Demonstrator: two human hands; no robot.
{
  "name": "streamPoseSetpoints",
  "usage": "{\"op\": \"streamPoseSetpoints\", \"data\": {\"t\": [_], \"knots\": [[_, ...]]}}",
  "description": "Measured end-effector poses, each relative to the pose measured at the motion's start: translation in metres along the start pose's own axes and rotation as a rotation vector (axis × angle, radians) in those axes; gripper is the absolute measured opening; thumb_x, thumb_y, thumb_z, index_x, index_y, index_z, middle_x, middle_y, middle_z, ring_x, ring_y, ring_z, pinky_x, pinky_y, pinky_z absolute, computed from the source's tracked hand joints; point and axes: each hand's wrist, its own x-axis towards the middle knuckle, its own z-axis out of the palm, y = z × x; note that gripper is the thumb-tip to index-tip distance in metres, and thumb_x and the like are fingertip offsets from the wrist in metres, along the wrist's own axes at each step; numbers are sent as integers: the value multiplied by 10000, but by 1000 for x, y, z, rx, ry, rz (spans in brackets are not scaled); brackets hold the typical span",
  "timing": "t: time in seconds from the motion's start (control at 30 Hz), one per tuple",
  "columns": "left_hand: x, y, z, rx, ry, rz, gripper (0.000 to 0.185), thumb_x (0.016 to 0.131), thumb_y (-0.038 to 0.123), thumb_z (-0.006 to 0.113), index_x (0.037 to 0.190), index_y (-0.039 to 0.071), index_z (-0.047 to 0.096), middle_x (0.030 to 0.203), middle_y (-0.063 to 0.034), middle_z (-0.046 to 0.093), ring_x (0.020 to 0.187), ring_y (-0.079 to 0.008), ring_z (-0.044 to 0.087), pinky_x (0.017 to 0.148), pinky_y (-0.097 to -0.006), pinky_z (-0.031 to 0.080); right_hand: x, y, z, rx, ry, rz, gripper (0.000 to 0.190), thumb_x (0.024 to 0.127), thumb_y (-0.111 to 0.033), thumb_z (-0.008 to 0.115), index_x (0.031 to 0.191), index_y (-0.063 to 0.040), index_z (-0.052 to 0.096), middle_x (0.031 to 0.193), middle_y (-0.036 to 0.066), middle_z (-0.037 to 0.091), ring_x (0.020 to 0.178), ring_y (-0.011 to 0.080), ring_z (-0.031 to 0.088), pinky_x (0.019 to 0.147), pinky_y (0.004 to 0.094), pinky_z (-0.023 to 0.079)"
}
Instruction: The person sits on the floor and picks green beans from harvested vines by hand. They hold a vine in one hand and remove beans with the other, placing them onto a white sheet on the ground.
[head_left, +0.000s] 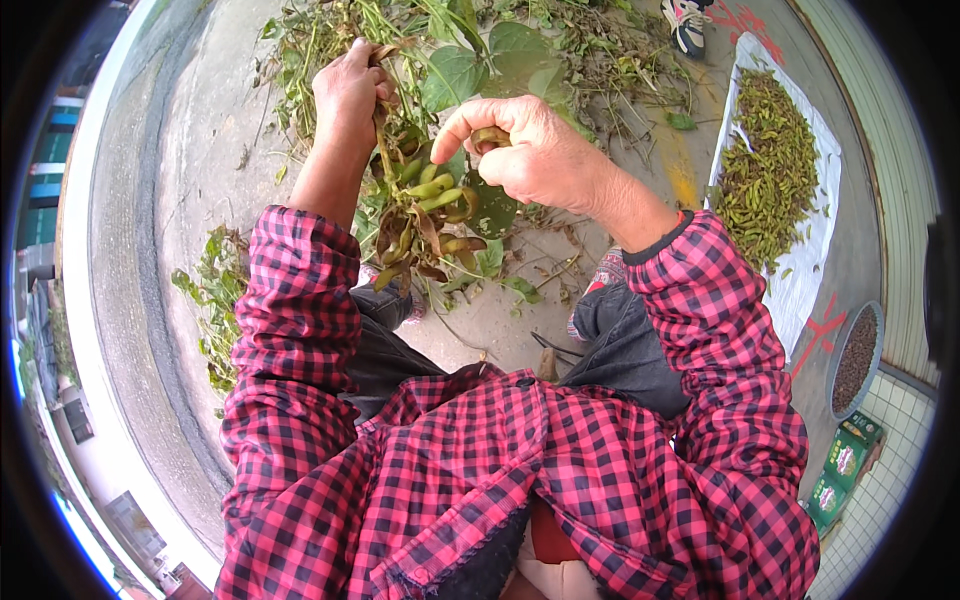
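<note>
My left hand (349, 90) is closed around the stem of a bean plant, whose cluster of green and brown pods (431, 191) hangs below it towards me. Just right of that cluster is my right hand (525, 154), with a brownish pod (491, 139) held in its curled fingers and the index finger bent towards the plant. Broad green leaves (454, 75) lie between and beyond both hands. Some pods are dry and curled, others plump and green.
Cut bean plants (600, 45) cover the ground ahead, with more at the left (221, 300). To the right, picked pods (772, 165) lie on a white sheet (806, 285). Beyond are a basin of small dark contents (855, 360), a green box (840, 465) and another person's shoe (686, 28).
</note>
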Motion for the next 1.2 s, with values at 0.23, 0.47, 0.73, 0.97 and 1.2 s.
{"op": "streamPoseSetpoints", "data": {"t": [0.23, 0.47, 0.73, 0.97, 1.2], "knots": [[-10, -13, 12, 37, -84, -60, 230, 884, 184, 476, 801, -23, 531, 533, -14, 424, 413, -108, 397, 384, -245, 344, -6, 8, 23, -472, -92, -27, 281, 627, -132, 603, 887, -28, 625, 789, 147, 634, 730, 258, 613, 667, 332, 484], [1, -22, 10, 194, -9, 21, 215, 897, 203, 470, 853, -2, 517, 511, 12, 380, 391, -94, 350, 382, -246, 297, -16, 13, 41, -1060, 70, -405, 92, 660, -124, 569, 705, -50, 537, 675, 122, 559, 616, 255, 594, 543, 345, 481], [5, -21, 8, 233, 8, 4, 233, 882, 201, 478, 826, -15, 542, 524, -9, 420, 383, -106, 385, 371, -255, 322, -13, 15, 42, -1183, 146, -640, 66, 660, -142, 553, 664, -79, 534, 644, 80, 526, 563, 188, 568, 476, 297, 463], [6, -22, 8, 263, -1, 45, 227, 895, 203, 473, 853, -11, 539, 523, 9, 393, 394, -95, 357, 381, -250, 311, -13, 17, 47, -795, -103, -80, 241, 745, -225, 492, 701, 5, 549, 688, 200, 590, 668, 351, 594, 609, 430, 475], [34, -12, -12, 191, 202, 12, 218, 846, 152, 510, 722, -23, 551, 539, -40, 491, 390, -119, 462, 360, -249, 342, -36, -12, 72, -692, -109, -183, 252, 763, -254, 488, 692, -21, 553, 639, 179, 585, 625, 340, 592, 572, 413, 477]]}}
